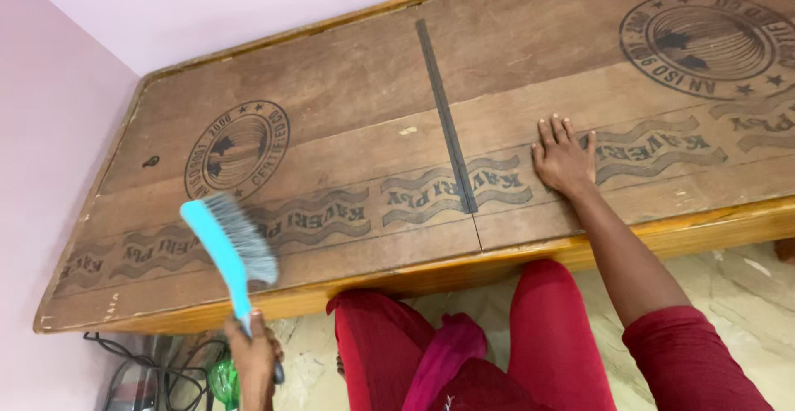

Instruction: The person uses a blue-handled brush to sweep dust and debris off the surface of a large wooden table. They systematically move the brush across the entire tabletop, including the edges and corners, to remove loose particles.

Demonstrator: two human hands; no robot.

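My left hand (252, 361) grips the handle of a light blue brush (230, 241) with grey bristles, held up over the near left part of a brown plywood bed board (348, 96). The bristles face right and hover just above the wood. My right hand (563, 158) lies flat with fingers spread on the board, right of a dark seam (447, 121) that runs across it. The board carries round and wavy printed stamps.
Pale pink walls (50, 171) close in on the left and behind the board. A yellow wooden frame edge (464, 270) runs along the near side. Black cables (166, 370) and a green object (222, 382) lie on the marble floor at lower left. My red-clad legs are below.
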